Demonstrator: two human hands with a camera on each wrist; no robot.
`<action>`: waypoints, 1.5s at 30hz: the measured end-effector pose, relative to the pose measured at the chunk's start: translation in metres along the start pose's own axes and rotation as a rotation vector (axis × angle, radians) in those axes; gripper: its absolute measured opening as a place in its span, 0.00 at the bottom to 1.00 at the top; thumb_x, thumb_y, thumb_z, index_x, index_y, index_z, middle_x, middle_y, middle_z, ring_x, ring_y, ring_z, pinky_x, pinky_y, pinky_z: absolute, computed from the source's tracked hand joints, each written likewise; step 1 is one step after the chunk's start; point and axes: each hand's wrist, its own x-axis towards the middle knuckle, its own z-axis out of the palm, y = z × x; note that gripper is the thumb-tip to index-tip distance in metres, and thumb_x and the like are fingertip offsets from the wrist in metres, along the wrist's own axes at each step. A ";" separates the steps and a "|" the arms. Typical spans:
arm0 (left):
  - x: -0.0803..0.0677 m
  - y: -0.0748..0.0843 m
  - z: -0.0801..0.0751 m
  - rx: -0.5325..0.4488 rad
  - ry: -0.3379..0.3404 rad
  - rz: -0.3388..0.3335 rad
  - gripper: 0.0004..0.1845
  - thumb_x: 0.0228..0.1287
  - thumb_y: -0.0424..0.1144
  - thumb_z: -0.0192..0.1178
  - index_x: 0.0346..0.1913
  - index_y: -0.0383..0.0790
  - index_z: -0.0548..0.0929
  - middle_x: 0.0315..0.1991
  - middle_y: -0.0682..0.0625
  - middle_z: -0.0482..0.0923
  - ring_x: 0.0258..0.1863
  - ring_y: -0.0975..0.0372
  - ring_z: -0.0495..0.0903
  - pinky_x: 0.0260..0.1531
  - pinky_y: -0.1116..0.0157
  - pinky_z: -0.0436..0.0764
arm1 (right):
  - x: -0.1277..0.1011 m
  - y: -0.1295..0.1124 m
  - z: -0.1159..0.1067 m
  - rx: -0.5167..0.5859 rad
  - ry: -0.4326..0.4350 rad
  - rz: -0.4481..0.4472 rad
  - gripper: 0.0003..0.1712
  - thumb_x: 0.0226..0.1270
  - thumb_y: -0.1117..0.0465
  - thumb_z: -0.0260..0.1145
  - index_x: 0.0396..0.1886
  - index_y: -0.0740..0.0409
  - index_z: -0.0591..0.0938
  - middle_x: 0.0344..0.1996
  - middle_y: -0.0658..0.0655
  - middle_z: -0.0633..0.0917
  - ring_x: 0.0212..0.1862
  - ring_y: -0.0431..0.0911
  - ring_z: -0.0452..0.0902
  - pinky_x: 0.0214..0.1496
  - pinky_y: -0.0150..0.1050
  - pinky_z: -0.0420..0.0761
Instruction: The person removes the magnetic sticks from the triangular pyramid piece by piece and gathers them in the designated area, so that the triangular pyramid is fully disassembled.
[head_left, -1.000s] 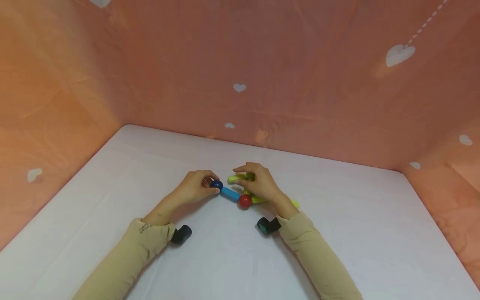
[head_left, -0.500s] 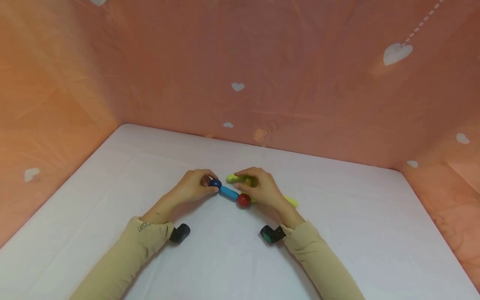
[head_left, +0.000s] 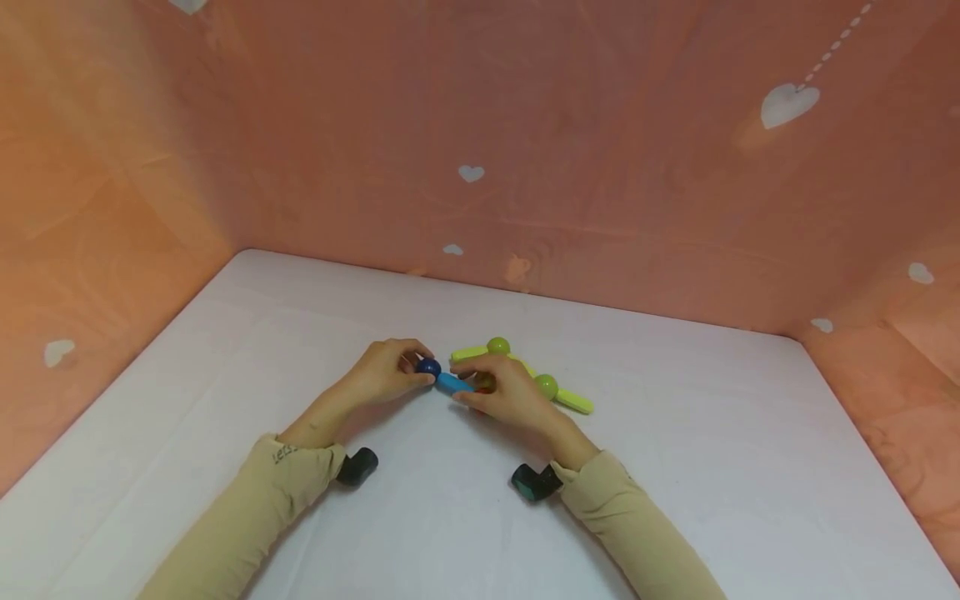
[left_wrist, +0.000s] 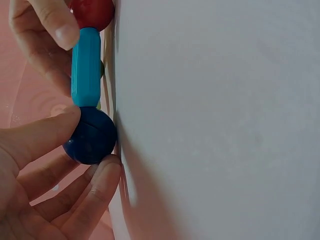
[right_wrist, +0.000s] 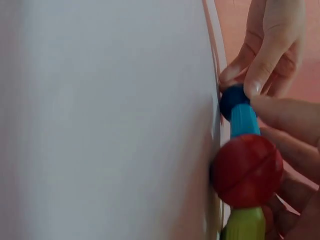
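In the head view, my left hand (head_left: 386, 371) pinches a dark blue ball (head_left: 428, 367) between thumb and fingers. A light blue rod (left_wrist: 86, 67) runs from that ball to a red ball (right_wrist: 247, 170). My right hand (head_left: 513, 393) holds the rod, with thumb and fingers on either side of it near the red ball. Right-hand fingers mostly hide the red ball in the head view. A yellow-green rod (right_wrist: 244, 225) joins the red ball's other side. Behind the right hand lie a green ball (head_left: 498, 345), another green ball (head_left: 546, 386) and yellow-green rods (head_left: 574, 402).
All the pieces lie low over a white table (head_left: 420, 533). A pinkish-orange cloth (head_left: 337, 150) with white hearts stands behind the table and at its sides. A black wrist device (head_left: 358, 467) sits at the left cuff, and another black device (head_left: 534, 482) at the right cuff.
My right hand has moved left and down from the yellow-green pieces to the light blue rod, uncovering the green balls and covering the red one. My left hand keeps its pinch on the blue ball.
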 end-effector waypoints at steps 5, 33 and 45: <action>0.000 -0.002 0.000 0.002 0.001 0.015 0.14 0.60 0.35 0.65 0.47 0.32 0.81 0.38 0.40 0.82 0.38 0.53 0.81 0.40 0.58 0.80 | 0.001 -0.001 0.003 -0.019 -0.005 0.025 0.19 0.61 0.63 0.69 0.52 0.59 0.83 0.43 0.55 0.85 0.39 0.42 0.78 0.39 0.30 0.78; 0.005 -0.004 0.000 0.055 0.081 0.001 0.15 0.61 0.34 0.63 0.48 0.29 0.81 0.39 0.35 0.82 0.38 0.50 0.81 0.40 0.54 0.79 | -0.008 0.000 -0.001 -0.053 -0.038 0.013 0.17 0.60 0.64 0.69 0.50 0.58 0.84 0.42 0.54 0.85 0.42 0.43 0.79 0.46 0.32 0.78; 0.034 -0.008 -0.011 0.025 0.165 -0.035 0.18 0.60 0.35 0.63 0.51 0.27 0.79 0.42 0.33 0.82 0.42 0.46 0.81 0.43 0.53 0.79 | -0.016 0.004 -0.010 -0.013 0.052 0.005 0.16 0.62 0.63 0.68 0.51 0.55 0.84 0.41 0.53 0.84 0.39 0.43 0.76 0.40 0.31 0.76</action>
